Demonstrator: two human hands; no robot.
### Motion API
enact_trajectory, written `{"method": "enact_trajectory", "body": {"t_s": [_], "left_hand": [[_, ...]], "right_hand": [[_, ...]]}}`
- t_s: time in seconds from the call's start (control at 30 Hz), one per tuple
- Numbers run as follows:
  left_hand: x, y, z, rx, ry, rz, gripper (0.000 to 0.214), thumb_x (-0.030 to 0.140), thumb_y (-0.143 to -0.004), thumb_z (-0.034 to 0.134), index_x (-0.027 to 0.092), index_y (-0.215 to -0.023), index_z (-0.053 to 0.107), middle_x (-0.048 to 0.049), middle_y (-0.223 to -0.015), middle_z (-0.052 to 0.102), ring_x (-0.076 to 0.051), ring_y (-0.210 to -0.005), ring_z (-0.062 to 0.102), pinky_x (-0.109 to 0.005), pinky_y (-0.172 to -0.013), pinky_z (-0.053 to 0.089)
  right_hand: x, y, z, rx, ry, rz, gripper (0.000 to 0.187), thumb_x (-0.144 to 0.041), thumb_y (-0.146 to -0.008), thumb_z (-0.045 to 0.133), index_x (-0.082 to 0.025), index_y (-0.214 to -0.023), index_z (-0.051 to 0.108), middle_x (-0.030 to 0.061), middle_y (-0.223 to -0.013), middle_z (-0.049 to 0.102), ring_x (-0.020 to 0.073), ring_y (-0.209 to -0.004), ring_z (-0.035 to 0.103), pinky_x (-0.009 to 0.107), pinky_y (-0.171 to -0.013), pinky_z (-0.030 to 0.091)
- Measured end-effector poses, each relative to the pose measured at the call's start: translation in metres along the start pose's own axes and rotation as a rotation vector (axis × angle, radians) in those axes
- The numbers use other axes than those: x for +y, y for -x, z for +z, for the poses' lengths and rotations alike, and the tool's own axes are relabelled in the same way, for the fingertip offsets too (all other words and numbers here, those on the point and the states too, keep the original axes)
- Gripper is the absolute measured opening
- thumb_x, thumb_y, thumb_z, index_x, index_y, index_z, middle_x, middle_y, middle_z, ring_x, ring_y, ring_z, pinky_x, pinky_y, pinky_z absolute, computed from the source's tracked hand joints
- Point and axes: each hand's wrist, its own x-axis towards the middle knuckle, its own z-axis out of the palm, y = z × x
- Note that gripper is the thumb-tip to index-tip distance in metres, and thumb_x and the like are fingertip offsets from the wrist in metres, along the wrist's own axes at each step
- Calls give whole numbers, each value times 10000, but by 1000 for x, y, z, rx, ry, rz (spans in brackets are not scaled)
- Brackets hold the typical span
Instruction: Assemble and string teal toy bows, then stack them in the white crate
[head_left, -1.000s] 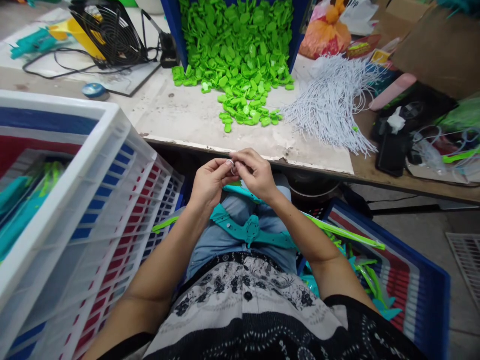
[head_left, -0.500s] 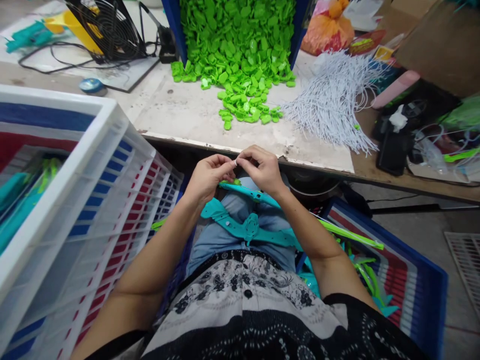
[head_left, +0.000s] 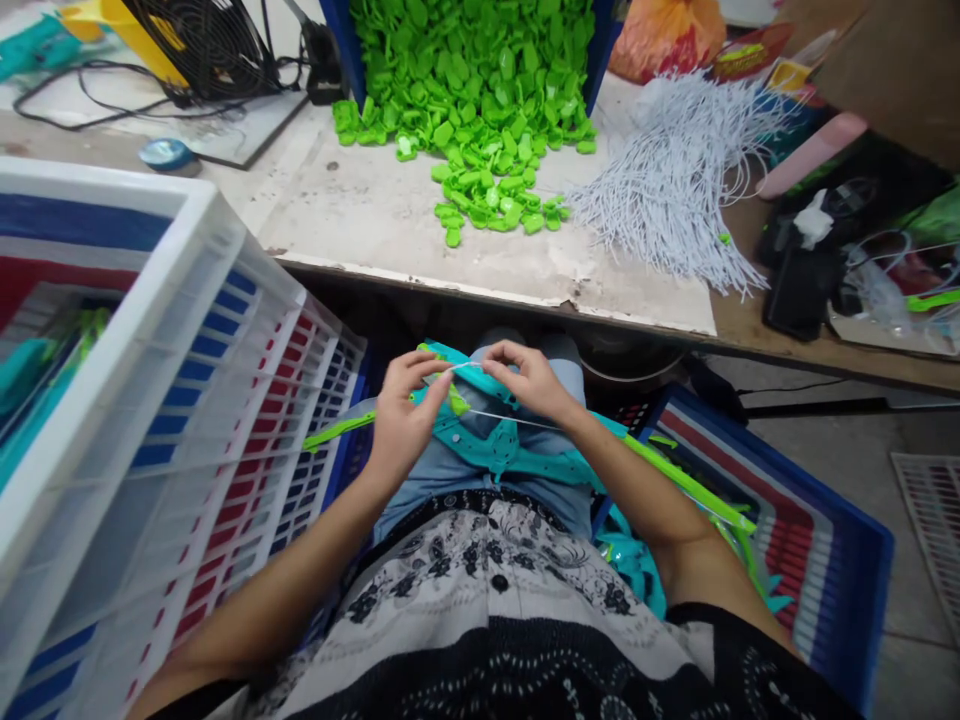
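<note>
Both hands work over my lap, just below the table's front edge. My left hand [head_left: 403, 408] pinches a thin white string [head_left: 504, 420] together with a small green plastic piece [head_left: 457, 402]. My right hand [head_left: 529, 380] pinches the same string a little to the right, and the string runs taut between the two hands. Under them, across my thighs, lies a teal plastic toy bow [head_left: 501, 445]. On the table a heap of green plastic pieces [head_left: 480, 110] spills from a blue bin, with a bundle of white strings [head_left: 675, 180] to its right.
A white slatted crate [head_left: 135, 400] holding teal and green parts stands at my left. A blue crate [head_left: 825, 540] with green and teal parts sits on the floor at my right. A black fan [head_left: 210, 45], cables and dark clutter [head_left: 810, 270] lie on the table [head_left: 360, 220].
Both hands dropped from the table edge onto my lap and drew apart, stretching the white string between them. The view has tilted slightly downward.
</note>
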Motion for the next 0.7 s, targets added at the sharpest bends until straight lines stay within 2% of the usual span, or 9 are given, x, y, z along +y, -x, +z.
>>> {"method": "enact_trajectory", "body": {"t_s": [0.07,0.13,0.2,0.33,0.37,0.43,0.53,0.6,0.7], "left_hand": [[-18,12,-5,120,217,-310,251,327,-728,685,184,-925,624,-77,-1061,619,-200,-997,584,-276,-784,491],[-30,16,-4,34,487,-666,254,333,-785,627,161,-966,584,-111,-1008,637,-216,-930,623,-333,-768,521],[-33,10,4,-102,701,-831,213,310,-840,553,131,-954,576,-135,-931,654,-226,-856,648,-371,-753,538],[-24,-10,9,-60,838,-808,91,142,-845,464,125,-838,553,-49,-654,599,-145,-572,599,-275,-575,530],[-22,-12,4,-82,831,-819,95,133,-847,449,131,-824,542,-22,-600,558,-120,-495,550,-241,-503,497],[-23,-13,-15,-229,762,-825,99,197,-871,458,142,-838,534,16,-550,495,-83,-390,438,-212,-421,436],[-33,-7,-50,-456,506,-772,213,372,-850,560,176,-929,535,45,-541,475,-54,-345,352,-215,-421,427],[-38,-4,-64,-475,312,-728,310,452,-812,605,209,-987,522,55,-540,476,-51,-346,347,-195,-412,396],[-35,-6,-67,-459,104,-617,394,528,-784,605,230,-1029,522,61,-530,457,-61,-358,350,-167,-374,312]], "right_hand": [[12,15,4,-31,236,58,288,-388,-867,533,-161,-1023,616,84,-1016,638,207,-958,555,344,-863,435],[22,26,11,-125,445,122,515,-450,-825,585,-149,-1238,523,132,-1152,592,260,-1053,516,394,-907,419],[26,32,20,-240,593,149,710,-489,-794,613,-155,-1379,387,147,-1193,567,290,-1069,498,413,-885,435],[33,31,20,-322,827,32,578,-272,-850,544,-191,-1400,388,140,-1143,579,288,-1046,486,411,-865,444],[38,30,12,-312,869,-16,543,-211,-854,514,-199,-1387,416,144,-1149,575,289,-1062,477,421,-879,437],[55,30,-9,-264,917,-130,503,-149,-862,464,-237,-1357,467,139,-1203,556,294,-1139,441,455,-933,405],[84,37,-41,-238,882,-294,433,-188,-899,440,-300,-1311,514,97,-1278,528,279,-1269,364,499,-1033,321],[91,43,-49,-262,805,-321,398,-281,-905,474,-294,-1300,520,87,-1314,510,277,-1319,327,527,-1074,269],[73,41,-38,-187,653,-219,369,-410,-900,478,-255,-1221,576,92,-1272,547,277,-1293,385,548,-1105,206]]}}
